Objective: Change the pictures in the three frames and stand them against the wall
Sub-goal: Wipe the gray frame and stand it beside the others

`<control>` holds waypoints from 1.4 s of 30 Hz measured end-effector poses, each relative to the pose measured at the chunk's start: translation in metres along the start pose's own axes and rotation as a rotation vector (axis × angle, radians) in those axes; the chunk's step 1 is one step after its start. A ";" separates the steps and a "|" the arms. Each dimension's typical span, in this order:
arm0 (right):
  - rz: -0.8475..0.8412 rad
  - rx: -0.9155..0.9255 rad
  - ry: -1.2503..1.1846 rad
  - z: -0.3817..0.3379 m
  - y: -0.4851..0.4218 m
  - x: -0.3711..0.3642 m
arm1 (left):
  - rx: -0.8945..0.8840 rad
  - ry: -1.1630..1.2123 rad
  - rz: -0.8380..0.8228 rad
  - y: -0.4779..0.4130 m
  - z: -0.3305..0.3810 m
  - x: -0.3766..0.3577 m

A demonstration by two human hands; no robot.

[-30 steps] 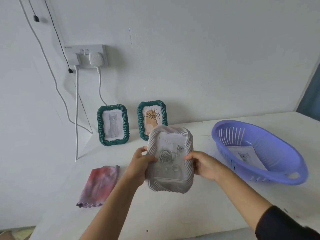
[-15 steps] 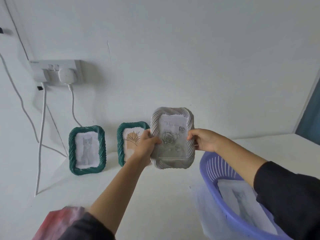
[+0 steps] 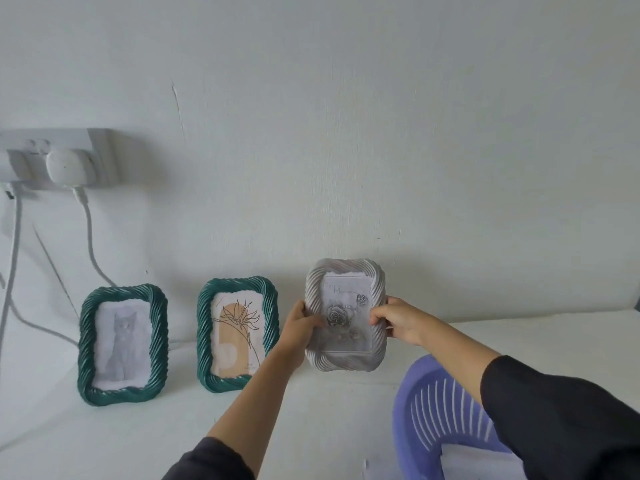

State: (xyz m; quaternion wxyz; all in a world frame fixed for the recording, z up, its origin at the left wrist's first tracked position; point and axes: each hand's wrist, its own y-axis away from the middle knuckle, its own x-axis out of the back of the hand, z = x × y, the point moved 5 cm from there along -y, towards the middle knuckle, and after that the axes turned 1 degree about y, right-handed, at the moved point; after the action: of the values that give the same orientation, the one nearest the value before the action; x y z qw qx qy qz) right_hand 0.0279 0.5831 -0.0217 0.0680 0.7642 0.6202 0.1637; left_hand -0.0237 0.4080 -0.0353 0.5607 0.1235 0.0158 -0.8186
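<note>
Nearest, a purple basket (image 3: 427, 414) is shown on the counter (image 3: 311, 427). Beyond, the grey frame (image 3: 346, 358) is grasped upright by left grip (image 3: 299, 327) and right grip (image 3: 398, 322) before the wall (image 3: 346, 133), where two green frames (image 3: 204, 341) are leaned.

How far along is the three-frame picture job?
Done: the green twisted-rim frame with a cat picture and the green twisted-rim frame with a flower drawing stand by the white wall. In hand: left hand and right hand grip the grey twisted-rim rose frame. Left: release it standing there.
</note>
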 end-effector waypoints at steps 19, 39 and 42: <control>-0.100 -0.137 0.349 0.024 -0.005 0.007 | -0.077 -0.096 0.049 0.009 -0.042 0.020; -0.120 -0.156 0.499 0.020 0.013 0.009 | -0.070 -0.212 0.019 0.021 -0.036 0.011; -0.117 -0.158 0.518 0.021 0.014 0.010 | -0.062 -0.231 0.027 0.022 -0.036 0.011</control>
State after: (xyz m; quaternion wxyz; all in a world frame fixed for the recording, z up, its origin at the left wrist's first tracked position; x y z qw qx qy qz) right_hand 0.0491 0.5917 -0.0351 -0.0241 0.6523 0.6451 0.3973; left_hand -0.0006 0.3955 -0.0706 0.5734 0.0111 -0.0251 -0.8188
